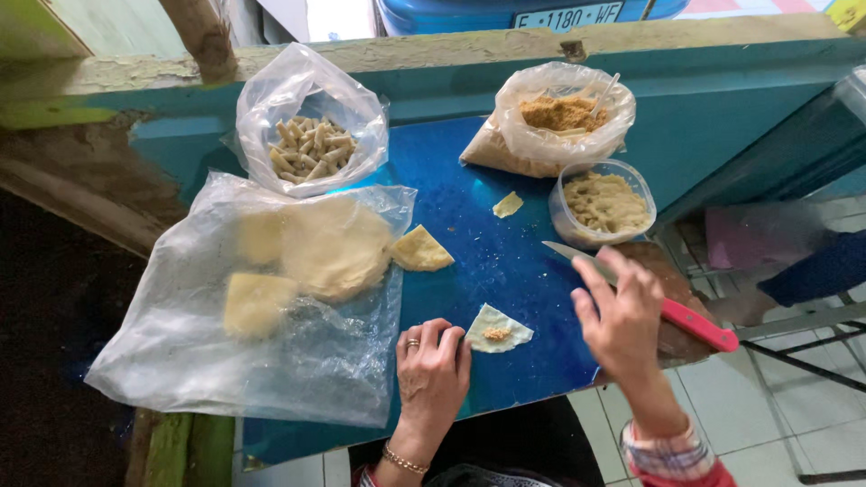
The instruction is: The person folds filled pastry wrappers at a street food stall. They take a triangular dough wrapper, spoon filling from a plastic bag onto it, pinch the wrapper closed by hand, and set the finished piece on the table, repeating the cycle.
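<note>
My left hand [431, 372] rests on the blue board [487, 261], fingertips touching the edge of a small triangular dough wrapper [498, 328] with a dab of brown filling in its middle. My right hand [621, 311] hovers just right of that wrapper, fingers spread and empty, over the blade of a knife [672, 308] with a red handle that lies on the board's right edge. A folded wrapper piece [419, 250] and a small scrap [507, 205] lie further back on the board.
A large clear plastic bag [262, 307] with stacked pale dough sheets covers the left. Behind stand a bag of rolled sticks [311, 149], a bag of brown crumbs [564, 115] with a spoon, and a plastic tub of filling [606, 204].
</note>
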Demonstrator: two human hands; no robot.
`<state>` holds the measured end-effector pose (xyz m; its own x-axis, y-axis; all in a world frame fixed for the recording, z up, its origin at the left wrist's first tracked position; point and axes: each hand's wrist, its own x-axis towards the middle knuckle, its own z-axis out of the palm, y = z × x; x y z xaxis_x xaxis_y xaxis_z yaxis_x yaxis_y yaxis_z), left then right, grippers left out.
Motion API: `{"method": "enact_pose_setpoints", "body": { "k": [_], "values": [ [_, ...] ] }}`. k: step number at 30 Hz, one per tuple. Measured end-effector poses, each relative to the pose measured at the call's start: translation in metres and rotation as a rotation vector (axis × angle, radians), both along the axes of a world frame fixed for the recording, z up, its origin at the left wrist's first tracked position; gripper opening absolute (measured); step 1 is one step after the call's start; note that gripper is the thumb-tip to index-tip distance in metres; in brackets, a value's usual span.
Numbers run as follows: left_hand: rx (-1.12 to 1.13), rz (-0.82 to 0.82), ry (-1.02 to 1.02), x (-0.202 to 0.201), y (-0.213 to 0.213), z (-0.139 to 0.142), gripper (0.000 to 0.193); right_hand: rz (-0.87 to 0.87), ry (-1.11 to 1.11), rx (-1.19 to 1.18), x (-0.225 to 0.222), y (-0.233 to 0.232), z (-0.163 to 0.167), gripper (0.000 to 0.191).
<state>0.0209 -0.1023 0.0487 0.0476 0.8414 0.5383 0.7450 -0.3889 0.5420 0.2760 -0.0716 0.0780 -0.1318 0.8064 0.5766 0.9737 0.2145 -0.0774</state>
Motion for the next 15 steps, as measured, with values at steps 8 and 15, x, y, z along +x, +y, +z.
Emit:
{"method": "enact_pose_setpoints", "body": {
  "k": [8,15],
  "values": [
    [-0.125,0.039,0.053,0.010,0.004,-0.002,0.013,0.038,0.312,-0.276,-0.051,-0.030,-0.019,0.016],
    [-0.164,0.108,0.073,0.014,0.003,-0.001,0.016,0.036,0.655,-0.512,-0.049,-0.022,-0.022,0.021]
  ]
}}
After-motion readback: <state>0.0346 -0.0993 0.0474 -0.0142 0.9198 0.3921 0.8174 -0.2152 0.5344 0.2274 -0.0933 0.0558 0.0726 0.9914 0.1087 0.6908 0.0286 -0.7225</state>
